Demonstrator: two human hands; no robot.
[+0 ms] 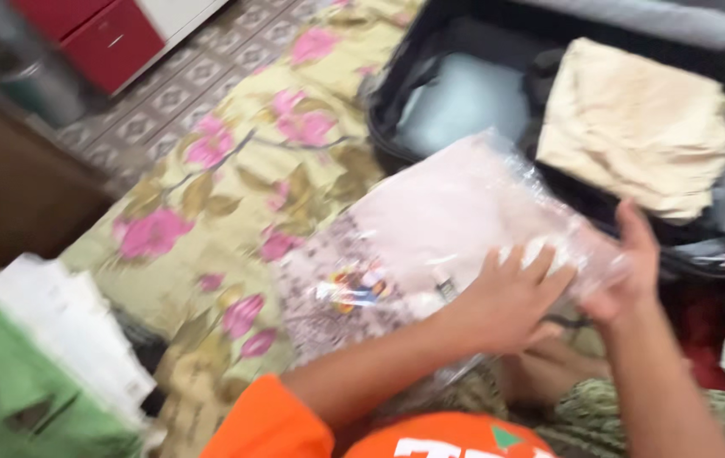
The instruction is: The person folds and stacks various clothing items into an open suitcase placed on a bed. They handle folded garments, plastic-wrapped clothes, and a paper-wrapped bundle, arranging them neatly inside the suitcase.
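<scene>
Nearest the camera was an orange sleeve [269, 424] on the person's left arm. The left hand [507, 301] lay flat on top of a clear plastic bag [456, 220], with its fingers spread a little and pressing down on it. The right hand [630, 276] held the bag's far edge, with the thumb up over the plastic and the other fingers hidden under it. The bag rested on a bedsheet [210, 195] with pink flowers, just beside an open black suitcase [396, 119]. Inside the bag was a folded pale pink cloth, and the plastic looked shiny and wrinkly. A small colourful sticker showed near its near end, too blurry to make out. Farther off, the suitcase held a folded cream cloth [634, 127] on one side and something pale blue [464, 102] on the other. To the left sat a stack of green and white things [32, 365]
</scene>
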